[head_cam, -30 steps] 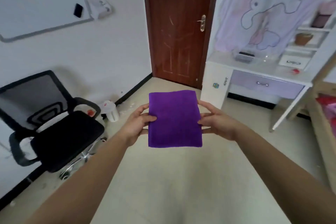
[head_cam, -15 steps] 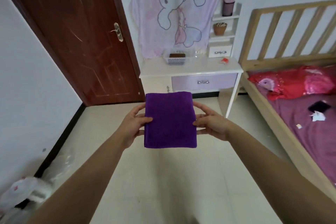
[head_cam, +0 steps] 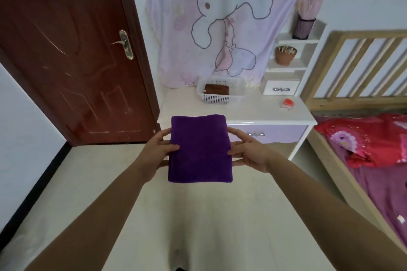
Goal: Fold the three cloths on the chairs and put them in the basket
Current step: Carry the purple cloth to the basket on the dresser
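A folded purple cloth [head_cam: 200,148] lies flat between my hands, held out at chest height over the floor. My left hand [head_cam: 156,150] grips its left edge and my right hand [head_cam: 250,153] grips its right edge. Straight ahead, a white perforated basket [head_cam: 217,99] stands on the white desk [head_cam: 259,114], with a folded brown cloth [head_cam: 217,89] inside it. The purple cloth's far edge overlaps the desk's front edge in the view. No chair is visible.
A dark red door [head_cam: 72,55] is shut at the left. A wooden bed [head_cam: 361,138] with red bedding runs along the right. A small red object [head_cam: 288,103] and shelves with pots sit on the desk's right side.
The view swung right, away from the black chair, and closed in on the desk; the basket now looks larger and nearer. Both hands kept their hold on the purple cloth.
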Tool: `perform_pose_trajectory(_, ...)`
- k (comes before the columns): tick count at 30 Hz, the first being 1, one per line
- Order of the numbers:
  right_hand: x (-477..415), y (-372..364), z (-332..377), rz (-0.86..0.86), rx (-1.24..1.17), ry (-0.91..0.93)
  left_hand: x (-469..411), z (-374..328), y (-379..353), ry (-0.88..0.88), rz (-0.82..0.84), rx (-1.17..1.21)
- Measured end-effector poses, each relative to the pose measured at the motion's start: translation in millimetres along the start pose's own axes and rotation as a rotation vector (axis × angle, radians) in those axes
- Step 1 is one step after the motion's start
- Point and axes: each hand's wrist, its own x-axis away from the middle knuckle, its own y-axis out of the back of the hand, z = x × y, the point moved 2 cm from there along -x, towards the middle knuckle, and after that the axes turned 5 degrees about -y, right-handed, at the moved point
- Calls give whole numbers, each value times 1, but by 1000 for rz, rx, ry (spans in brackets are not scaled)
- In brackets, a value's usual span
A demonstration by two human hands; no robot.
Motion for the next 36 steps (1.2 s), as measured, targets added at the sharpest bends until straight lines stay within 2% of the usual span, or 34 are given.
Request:
perform_pose_trajectory(6,-133,36,77,-127,-23,1,-179,-37,27,33,93,18)
perform_pose_trajectory(12,-215,94,121,-323,-51,-12,-323,-70,4,71,209,-52)
perform_pose_trajectory(16,-280,144,135,-380,-60,-56,-410,-67,-16,109,223,-83)
perform_pose_trajectory(21,-383,221,157,-330,-84,-114,-530,-60,-41,186,178,-114)
perform_pose_trajectory(28,-530,325,181,-233,-138,-323,-689,-36,-76,367,32,-145)
perform_pose_trajectory(36,-612,353,135,-221,-138,-484,-742,32,-96,452,-60,-272)
